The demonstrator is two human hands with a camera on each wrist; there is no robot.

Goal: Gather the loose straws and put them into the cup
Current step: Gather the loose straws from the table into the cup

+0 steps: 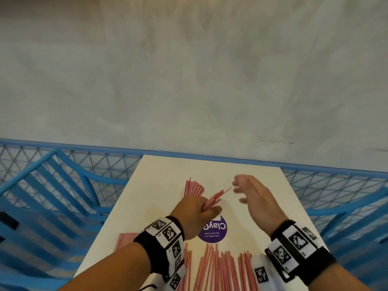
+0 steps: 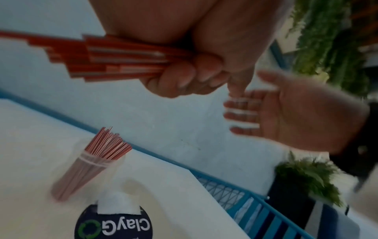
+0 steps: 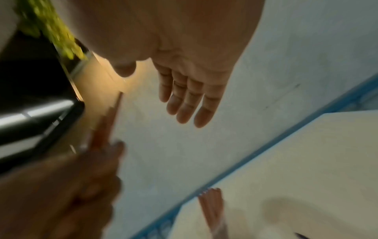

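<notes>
A person is standing at a white table (image 1: 159,185) with both hands raised above it. The left hand (image 1: 194,214) is gripping a bundle (image 1: 214,197) of red-and-white straws, its fingers (image 2: 184,77) curled tightly round the stems while the free ends are fanning out unevenly and pointing away from the person. The right hand (image 1: 257,199) is hovering just beside the bundle, holding nothing, its palm turning toward the left hand and its fingers (image 3: 184,100) lying straight and close together. A clear cup (image 2: 81,174) is standing on the table beyond the left hand, already packed with straws that are sticking out above its rim. More loose straws (image 1: 220,267) are lying in rough rows on the near part of the table, between the two wrists, and another batch (image 1: 125,241) is lying at the table's left edge. A round purple sticker (image 1: 213,231) is showing on the table just below the left hand. Blue chairs (image 1: 52,196) are standing on both sides of the table.
</notes>
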